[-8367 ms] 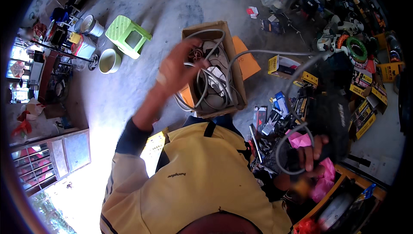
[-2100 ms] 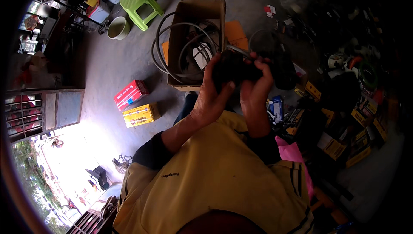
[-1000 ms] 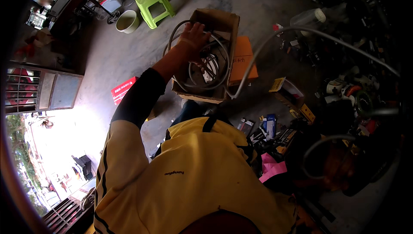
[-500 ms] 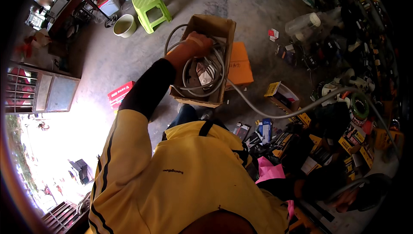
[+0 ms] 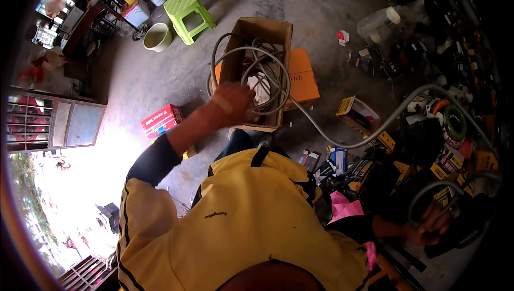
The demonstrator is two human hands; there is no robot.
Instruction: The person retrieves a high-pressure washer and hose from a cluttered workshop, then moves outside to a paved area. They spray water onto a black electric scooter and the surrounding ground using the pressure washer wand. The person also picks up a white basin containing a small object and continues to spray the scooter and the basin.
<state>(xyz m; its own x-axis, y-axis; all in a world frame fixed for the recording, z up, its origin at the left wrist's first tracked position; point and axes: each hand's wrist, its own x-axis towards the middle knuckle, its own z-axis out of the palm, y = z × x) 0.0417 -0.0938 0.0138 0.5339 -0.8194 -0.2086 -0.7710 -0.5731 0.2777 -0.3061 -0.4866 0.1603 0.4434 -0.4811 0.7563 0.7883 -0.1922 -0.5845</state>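
Note:
A long grey cable [image 5: 342, 145] lies in loose loops in and over an open cardboard box [image 5: 288, 50] in front of me. My left hand [image 5: 234, 104] is at the box's near left side, its fingers curled round the loops there. From the box the cable runs right in a wide arc, then bends back at the far right toward my right hand [image 5: 428, 227]. That hand, low at the right, is closed on the cable's other stretch; dimness hides part of its fingers. Something pale [image 5: 259, 89] lies inside the box under the loops.
An orange box [image 5: 304, 77] stands against the cardboard box. A green stool [image 5: 187, 10] and a pale bucket [image 5: 158, 37] are farther off. To the left sits a red box [image 5: 162, 120]. Small cartons, a pink bag [image 5: 344, 205] and piled goods crowd the right.
My left hand has come back from inside the box to its near left side, and the loops have shifted upward. My right hand has risen into clearer view with the cable.

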